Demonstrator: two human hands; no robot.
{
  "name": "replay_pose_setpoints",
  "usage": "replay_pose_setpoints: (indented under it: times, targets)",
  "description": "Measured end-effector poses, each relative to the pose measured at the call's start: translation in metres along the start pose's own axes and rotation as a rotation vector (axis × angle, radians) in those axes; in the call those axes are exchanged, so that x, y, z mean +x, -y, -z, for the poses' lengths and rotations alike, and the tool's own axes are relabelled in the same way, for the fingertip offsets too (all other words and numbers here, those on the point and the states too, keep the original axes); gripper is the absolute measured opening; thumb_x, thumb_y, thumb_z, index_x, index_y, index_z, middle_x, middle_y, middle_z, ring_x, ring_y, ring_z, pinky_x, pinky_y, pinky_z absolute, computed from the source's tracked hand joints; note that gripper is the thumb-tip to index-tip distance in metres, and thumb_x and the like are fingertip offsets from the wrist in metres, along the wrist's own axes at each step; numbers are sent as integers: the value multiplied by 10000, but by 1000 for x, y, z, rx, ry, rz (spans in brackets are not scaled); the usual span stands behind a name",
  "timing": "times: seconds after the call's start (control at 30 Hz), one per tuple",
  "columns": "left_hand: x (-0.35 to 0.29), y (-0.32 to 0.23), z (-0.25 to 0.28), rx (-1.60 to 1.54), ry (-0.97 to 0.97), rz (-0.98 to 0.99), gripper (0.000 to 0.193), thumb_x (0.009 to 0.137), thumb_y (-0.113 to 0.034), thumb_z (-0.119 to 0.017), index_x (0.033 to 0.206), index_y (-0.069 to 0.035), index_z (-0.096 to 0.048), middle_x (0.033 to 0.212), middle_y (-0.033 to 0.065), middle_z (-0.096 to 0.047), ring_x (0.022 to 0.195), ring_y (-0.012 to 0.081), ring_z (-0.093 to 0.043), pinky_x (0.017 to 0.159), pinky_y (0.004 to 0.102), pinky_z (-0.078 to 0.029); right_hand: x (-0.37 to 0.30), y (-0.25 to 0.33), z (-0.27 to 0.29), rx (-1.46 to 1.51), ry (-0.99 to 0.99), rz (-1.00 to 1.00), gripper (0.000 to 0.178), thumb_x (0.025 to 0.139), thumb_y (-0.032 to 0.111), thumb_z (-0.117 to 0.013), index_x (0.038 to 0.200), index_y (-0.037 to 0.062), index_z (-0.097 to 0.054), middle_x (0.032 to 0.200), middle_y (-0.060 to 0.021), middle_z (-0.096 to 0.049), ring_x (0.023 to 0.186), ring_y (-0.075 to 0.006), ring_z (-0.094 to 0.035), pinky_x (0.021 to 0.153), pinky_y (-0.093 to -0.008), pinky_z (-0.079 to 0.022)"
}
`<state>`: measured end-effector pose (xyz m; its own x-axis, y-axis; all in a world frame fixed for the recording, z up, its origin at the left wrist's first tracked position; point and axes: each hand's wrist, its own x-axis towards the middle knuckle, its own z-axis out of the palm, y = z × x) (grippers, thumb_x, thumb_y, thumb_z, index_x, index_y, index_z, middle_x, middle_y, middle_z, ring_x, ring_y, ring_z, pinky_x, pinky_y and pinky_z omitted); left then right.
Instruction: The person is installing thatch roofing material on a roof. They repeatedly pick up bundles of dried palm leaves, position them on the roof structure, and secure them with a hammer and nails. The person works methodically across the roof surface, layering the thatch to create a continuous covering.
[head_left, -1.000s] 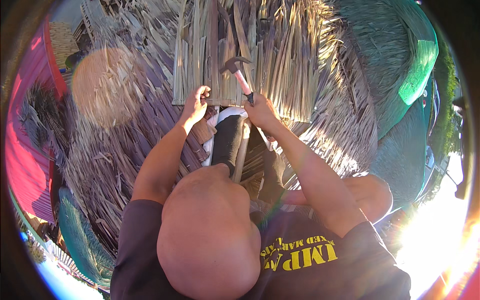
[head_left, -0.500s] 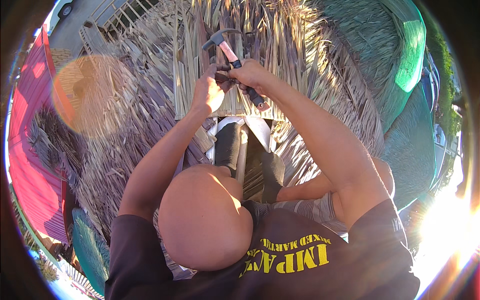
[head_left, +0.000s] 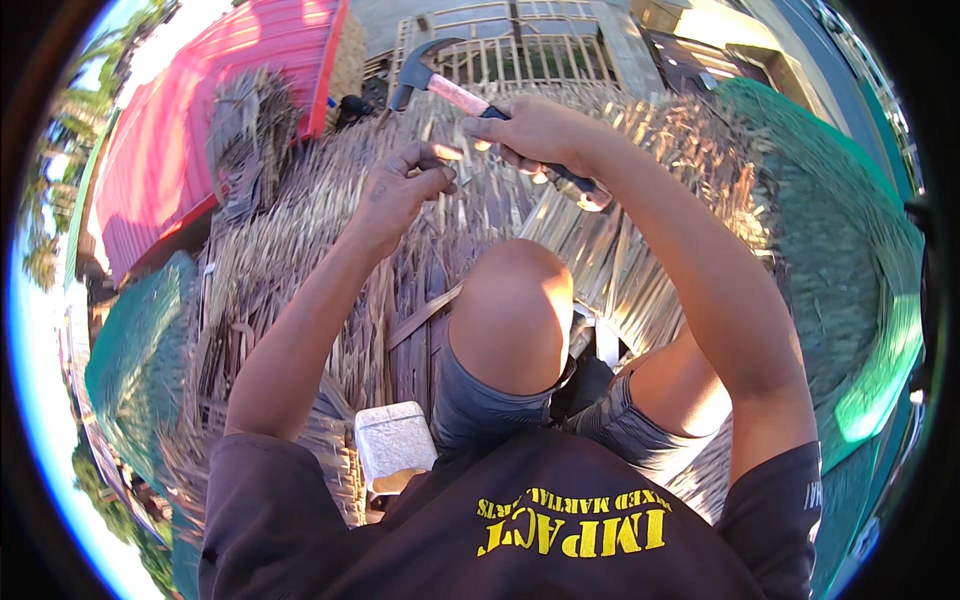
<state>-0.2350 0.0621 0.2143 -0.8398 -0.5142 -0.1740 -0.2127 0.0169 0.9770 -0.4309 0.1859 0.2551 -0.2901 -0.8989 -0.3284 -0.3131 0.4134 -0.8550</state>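
Pink-and-black claw hammer is held up over the dry thatch, its handle wrapped by the right hand's closed fingers. The left hand is now parted slightly from it, fingers half curled; whether anything small is pinched cannot be told. The hammer is thus carried one-handed.

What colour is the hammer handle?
The hammer handle is pinkish near the metal head and black at the grip; the head camera view shows it.
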Motion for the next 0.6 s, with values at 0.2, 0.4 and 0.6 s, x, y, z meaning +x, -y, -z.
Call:
replay_pose_setpoints:
  times: [0.2,0.4,0.6]
  targets:
    - [-278,-41,85,430,240,388,244,840,-44,-609,1064,-52,-706,889,15,-688,793,101,-632,766,275,-515,-40,72,-75,-31,327,297,385,990,367,-617,845,13,-572,646,-54,-558,525,-162,-561,534,-321,-448]
    - [-415,4,-28,837,142,638,287,823,-159,-638,1104,-140,-692,900,23,-657,828,249,-676,685,404,-532,-61,111,-161,-253,401,737,305,978,300,-636,1001,-1,-586,742,-77,-549,706,-184,-568,658,-346,-445]
    - [-461,45,-97,1098,-142,598,322,829,-172,-665,1140,-225,-601,1029,-13,-602,897,241,-688,715,388,-567,-102,114,-221,-306,707,854,325,971,298,-635,1000,-24,-611,796,-191,-623,708,-323,-587,688,-420,-459]
